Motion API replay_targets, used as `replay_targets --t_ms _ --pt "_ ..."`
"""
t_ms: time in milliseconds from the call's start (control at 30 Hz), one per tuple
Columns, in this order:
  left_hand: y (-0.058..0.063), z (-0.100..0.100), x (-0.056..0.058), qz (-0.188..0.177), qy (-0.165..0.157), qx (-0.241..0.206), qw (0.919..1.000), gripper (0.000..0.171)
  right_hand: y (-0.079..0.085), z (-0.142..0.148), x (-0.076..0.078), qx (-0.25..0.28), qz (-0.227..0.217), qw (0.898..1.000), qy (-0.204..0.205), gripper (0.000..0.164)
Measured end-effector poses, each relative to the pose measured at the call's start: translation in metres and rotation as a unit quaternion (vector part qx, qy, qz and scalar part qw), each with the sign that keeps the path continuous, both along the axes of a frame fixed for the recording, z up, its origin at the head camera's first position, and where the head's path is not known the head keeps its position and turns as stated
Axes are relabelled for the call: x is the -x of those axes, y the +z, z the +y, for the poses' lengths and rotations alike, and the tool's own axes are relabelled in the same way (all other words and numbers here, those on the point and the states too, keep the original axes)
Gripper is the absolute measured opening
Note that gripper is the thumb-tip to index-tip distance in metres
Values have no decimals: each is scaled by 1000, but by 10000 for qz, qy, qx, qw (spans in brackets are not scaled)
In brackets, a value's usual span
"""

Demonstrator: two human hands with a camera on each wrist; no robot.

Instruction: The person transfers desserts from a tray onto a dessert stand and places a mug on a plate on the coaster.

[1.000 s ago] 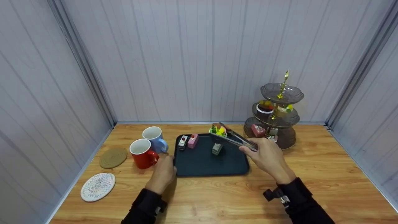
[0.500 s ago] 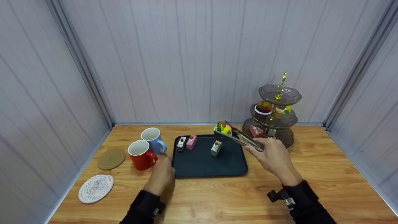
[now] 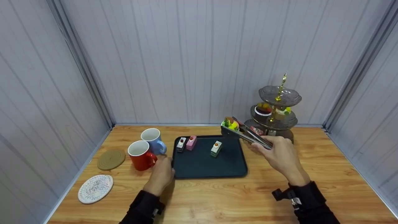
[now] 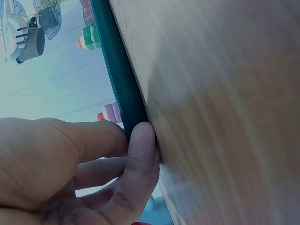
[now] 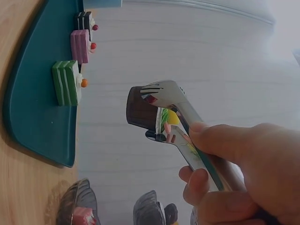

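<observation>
My right hand (image 3: 281,157) grips metal tongs (image 5: 187,129). Between the tong tips is a small brown cupcake (image 5: 142,108) with a fruit topping, held in the air above the dark green tray's (image 3: 199,169) back right corner. My left hand (image 3: 161,174) pinches the tray's left rim between thumb and fingers, as the left wrist view shows. On the tray sit a dark slice of cake (image 3: 181,144), a pink slice (image 3: 191,142) and a green slice (image 3: 216,149), each topped with a small round fruit. In the head view the tongs partly hide the cupcake.
A three-tier glass stand (image 3: 279,96) holding several cakes is at the back right. Left of the tray are a red mug (image 3: 141,160) and a blue mug (image 3: 154,141). A tan coaster (image 3: 111,159) and a white patterned coaster (image 3: 95,189) lie farther left.
My right hand has moved right, carrying the cupcake in the tongs from over the tray's back middle toward the stand. The green slice is now uncovered. My left hand stays at the tray's rim.
</observation>
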State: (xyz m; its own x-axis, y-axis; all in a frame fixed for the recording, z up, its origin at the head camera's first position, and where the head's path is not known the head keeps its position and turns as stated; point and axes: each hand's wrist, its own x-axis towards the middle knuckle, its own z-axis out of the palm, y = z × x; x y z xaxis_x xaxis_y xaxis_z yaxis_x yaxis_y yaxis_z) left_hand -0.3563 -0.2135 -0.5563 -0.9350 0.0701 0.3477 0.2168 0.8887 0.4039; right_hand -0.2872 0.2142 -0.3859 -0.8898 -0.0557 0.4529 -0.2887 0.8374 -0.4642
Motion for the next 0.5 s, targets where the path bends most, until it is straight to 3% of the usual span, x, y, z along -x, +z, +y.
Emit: replay_targets --t_ms 267,500 --pt "-2 0 -1 -181 65 -50 9998 30 7 14 -2 -42 -171 9996 -204 50" --pt "-5 0 2 -75 81 -125 9999 27 13 24 -4 -77 -129 9992 -365 57"
